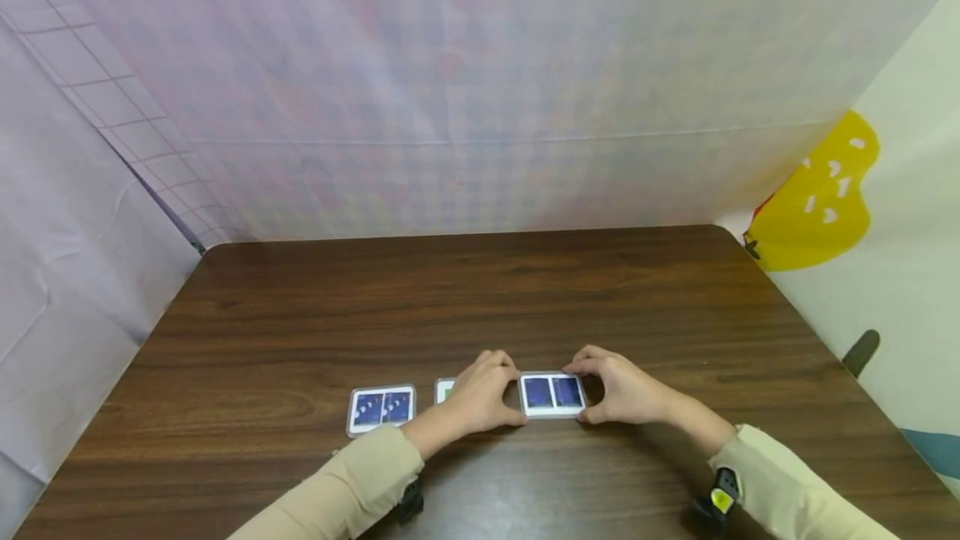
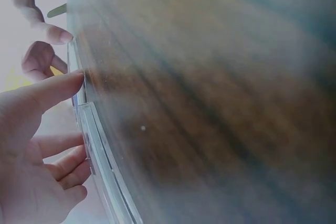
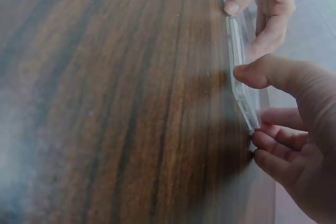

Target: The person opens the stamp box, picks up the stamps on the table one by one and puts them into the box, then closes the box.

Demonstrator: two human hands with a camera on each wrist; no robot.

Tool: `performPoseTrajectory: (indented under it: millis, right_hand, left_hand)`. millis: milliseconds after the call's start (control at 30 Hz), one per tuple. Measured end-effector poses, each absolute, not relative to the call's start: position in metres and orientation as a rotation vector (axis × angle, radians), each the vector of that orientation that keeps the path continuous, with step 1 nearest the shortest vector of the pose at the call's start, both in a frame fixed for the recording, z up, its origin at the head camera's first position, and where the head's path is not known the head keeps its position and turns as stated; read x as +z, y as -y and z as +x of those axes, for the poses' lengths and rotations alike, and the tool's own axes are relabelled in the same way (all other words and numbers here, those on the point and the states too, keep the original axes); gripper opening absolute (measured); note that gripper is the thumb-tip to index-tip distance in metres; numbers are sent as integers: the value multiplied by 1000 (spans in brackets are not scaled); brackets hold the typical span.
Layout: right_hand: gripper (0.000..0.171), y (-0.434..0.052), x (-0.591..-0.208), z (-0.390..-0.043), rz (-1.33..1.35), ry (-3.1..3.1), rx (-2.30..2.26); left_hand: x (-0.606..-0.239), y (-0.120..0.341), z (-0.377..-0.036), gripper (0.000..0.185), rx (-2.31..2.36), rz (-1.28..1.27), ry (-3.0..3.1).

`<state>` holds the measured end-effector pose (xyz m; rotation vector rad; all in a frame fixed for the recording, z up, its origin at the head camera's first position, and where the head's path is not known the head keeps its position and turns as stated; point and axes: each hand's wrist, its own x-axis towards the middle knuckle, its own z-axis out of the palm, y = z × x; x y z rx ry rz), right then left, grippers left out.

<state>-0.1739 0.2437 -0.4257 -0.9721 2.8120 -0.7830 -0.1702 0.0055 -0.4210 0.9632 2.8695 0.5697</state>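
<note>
In the head view, a clear-edged picture card [image 1: 552,415] with two dark blue panels lies flat on the table between both hands. My left hand [image 1: 483,394] pinches its left end, thumb at the near corner and fingers at the far corner. At its right end my right hand [image 1: 622,390] grips the same card, thumb near and fingertips far. Partly hidden beneath the left hand is a second card [image 1: 442,391] with a bit of green. The right wrist view shows the card's thick clear edge [image 3: 237,51] with the right thumb [image 3: 254,73] against it.
Farther left lies another card [image 1: 382,412] with white moon-like shapes on blue. The brown wood-grain table [image 1: 465,298] meets a pale checked cloth [image 1: 450,107] at its back edge. A yellow shape [image 1: 821,207] marks the white wall covering on the right.
</note>
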Motion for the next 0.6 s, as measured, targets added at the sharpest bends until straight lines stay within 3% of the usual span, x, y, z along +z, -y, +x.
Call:
performPoseTrajectory:
  millis: [600]
  right_hand:
    - [50, -241, -420, -174, -1025, -2823, -665]
  left_hand:
    - [-418, -6, -169, 58, 504, 1003, -2894]
